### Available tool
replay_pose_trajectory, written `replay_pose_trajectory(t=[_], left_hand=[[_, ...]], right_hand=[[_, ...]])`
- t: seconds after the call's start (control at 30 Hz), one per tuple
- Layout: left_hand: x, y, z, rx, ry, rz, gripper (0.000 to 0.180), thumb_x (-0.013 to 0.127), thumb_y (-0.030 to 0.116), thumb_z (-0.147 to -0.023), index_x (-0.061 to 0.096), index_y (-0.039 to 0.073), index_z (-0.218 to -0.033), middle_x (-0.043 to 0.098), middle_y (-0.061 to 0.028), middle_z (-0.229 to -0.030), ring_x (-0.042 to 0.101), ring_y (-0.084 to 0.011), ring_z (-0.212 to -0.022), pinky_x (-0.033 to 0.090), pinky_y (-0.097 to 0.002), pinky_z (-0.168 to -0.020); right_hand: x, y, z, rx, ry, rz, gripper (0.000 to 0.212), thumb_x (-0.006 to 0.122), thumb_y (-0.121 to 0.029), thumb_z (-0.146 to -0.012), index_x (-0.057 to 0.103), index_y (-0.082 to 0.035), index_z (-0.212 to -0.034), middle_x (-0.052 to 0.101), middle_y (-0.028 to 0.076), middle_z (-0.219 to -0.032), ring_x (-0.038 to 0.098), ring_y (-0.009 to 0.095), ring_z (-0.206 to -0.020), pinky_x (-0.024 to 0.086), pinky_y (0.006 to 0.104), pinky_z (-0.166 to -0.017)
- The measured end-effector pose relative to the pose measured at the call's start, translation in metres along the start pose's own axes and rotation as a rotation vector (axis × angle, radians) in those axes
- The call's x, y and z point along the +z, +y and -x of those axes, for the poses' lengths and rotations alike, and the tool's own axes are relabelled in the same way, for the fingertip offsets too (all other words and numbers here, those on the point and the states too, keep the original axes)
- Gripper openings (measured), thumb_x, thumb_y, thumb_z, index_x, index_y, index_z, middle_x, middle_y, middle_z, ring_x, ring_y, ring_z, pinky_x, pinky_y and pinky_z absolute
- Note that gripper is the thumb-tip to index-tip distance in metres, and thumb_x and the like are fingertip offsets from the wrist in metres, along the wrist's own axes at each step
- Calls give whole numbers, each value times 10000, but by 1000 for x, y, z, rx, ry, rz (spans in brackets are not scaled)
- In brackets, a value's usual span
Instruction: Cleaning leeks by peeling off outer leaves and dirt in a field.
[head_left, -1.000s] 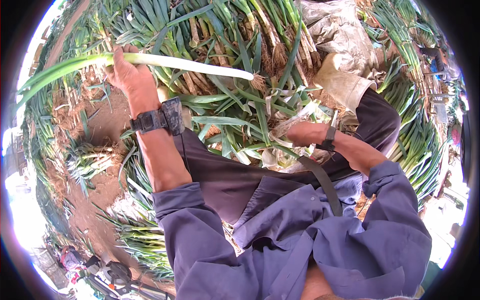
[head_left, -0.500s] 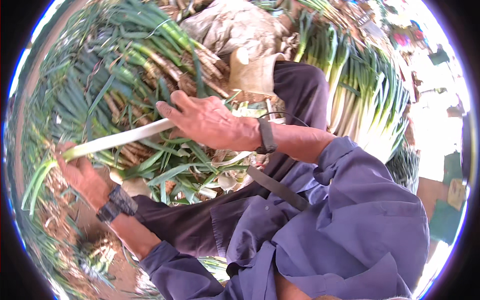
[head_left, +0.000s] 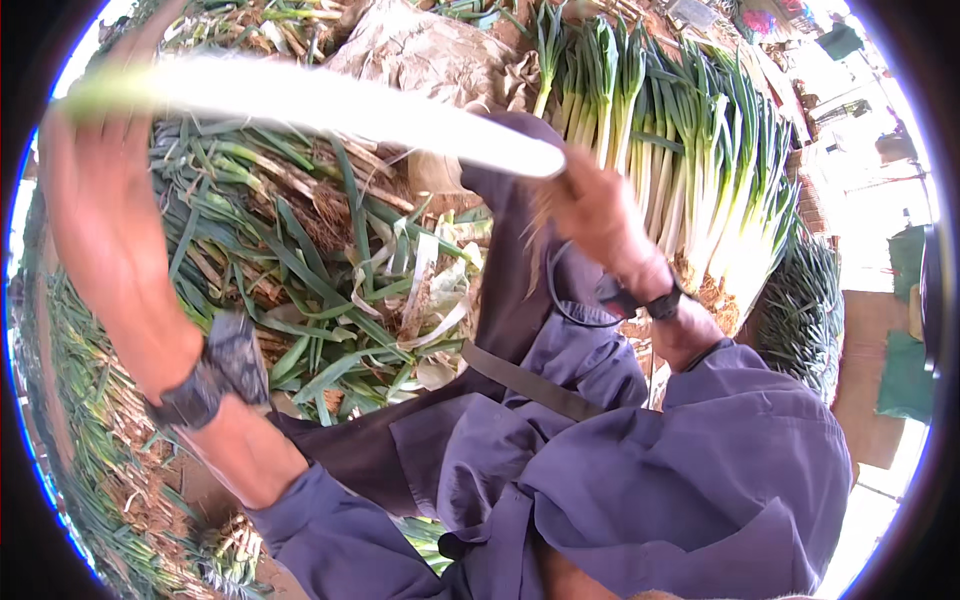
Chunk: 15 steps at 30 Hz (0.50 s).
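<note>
A long green onion (head_left: pixel 330 105) stretches across the upper part of the view, its white stalk bright and smeared by motion. My left hand (head_left: pixel 105 190) is raised at the upper left, closed around the green end; its fingers are blurred. Against the white root end my right hand (head_left: pixel 605 215) has its fingers curled and closed. Thin pale roots (head_left: pixel 537 215) hang down beside those fingers. Both hands are lifted above my legs, which are in dark trousers.
Untrimmed green onions (head_left: pixel 290 190) lie heaped at the left and front. Peeled leaves and scraps (head_left: pixel 430 290) are between my legs. Cleaned green onions (head_left: pixel 680 170) stand in a row at the right. Pale crumpled sacking (head_left: pixel 420 55) lies at the far side.
Both hands have lifted the green onion upward. My left hand has risen at the left; my right hand has shifted right, from the middle of the stalk to its root end.
</note>
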<state>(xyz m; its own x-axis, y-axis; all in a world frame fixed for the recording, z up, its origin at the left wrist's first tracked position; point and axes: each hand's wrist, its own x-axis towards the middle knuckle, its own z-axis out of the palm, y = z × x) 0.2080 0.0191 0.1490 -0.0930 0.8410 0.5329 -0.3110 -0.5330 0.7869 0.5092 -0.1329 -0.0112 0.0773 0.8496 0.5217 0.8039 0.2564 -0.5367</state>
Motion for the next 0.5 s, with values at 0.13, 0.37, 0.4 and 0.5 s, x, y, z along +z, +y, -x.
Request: replay_pose_trajectory(t=[0.13, 0.37, 0.4, 0.5], left_hand=[[59, -5, 29, 127, -352, -416, 553, 559, 347, -996, 430, 55, -1448, 653, -193, -1227, 680, -285, -1034, 519, -418, -985], [-3, -55, 51, -233, -561, -342, 499, 490, 319, -1062, 482, 3, -1448, 629, -148, -1314, 604, -223, -1222, 461, -385, -1089], [-15, -60, 56, -332, -402, -272, 455, 504, 271, -1058, 512, 0, -1424, 649, -142, -1255, 628, -209, -1143, 479, -365, -1055], [-82, -55, 65, -536, -128, -149, 420, 539, 225, -1048, 537, -13, -1394, 673, -98, -1170, 637, -161, -1054, 487, -337, -1036]], right_hand=[[-10, 57, 30, 629, -9, -433, 298, 595, -311, -1030, 627, -18, -986, 595, 6, -669, 534, 61, -523, 397, 232, -449], [41, 230, 128, 1080, 80, -644, 466, 618, -484, -985, 627, -21, -932, 660, 77, -714, 628, 153, -574, 503, 298, -532], [41, 250, 135, 1138, 63, -621, 459, 626, -476, -981, 627, -19, -942, 671, 82, -738, 639, 157, -590, 516, 295, -543], [42, 273, 137, 1255, 89, -600, 432, 648, -436, -976, 625, -5, -959, 703, 103, -823, 671, 169, -662, 550, 283, -605]])
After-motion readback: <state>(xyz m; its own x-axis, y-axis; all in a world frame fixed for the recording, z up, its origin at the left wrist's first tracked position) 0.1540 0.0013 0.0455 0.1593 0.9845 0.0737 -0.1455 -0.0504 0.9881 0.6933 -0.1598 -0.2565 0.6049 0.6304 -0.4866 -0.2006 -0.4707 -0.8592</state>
